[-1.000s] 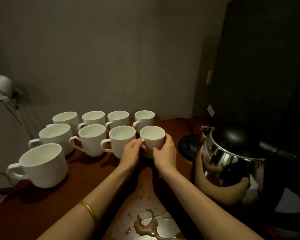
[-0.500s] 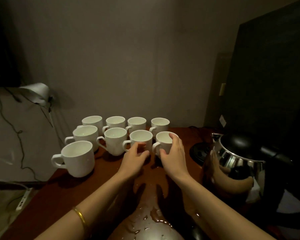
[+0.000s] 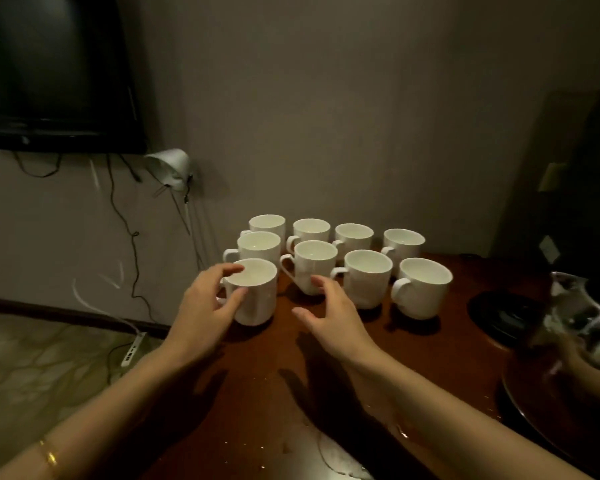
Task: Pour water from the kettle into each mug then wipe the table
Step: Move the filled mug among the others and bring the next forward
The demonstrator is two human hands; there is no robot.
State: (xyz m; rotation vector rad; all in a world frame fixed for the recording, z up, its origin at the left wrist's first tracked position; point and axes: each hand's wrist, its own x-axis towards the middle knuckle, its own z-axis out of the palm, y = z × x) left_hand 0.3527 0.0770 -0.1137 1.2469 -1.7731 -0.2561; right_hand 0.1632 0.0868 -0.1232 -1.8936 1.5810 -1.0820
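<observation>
Several white mugs stand in rows at the back of the brown wooden table (image 3: 257,393). My left hand (image 3: 205,306) wraps the left side of the front-left mug (image 3: 258,301), index finger on its rim and thumb on its wall. With fingers spread and nothing in it, my right hand (image 3: 329,313) hovers just above the table, its fingertips close to the middle mug (image 3: 314,263). At the far right stands the shiny steel kettle (image 3: 575,317), blurred and partly cut off by the frame edge.
The kettle's black base (image 3: 499,313) lies behind the kettle, right of the mugs. A water puddle (image 3: 340,462) and droplets wet the near table. The table's left edge drops to the floor, where a power strip (image 3: 132,349) lies. A white lamp (image 3: 170,166) leans by the wall.
Both hands have left the right-hand front mug and moved left. My left hand now grips the front-left mug. The view has swung left and back.
</observation>
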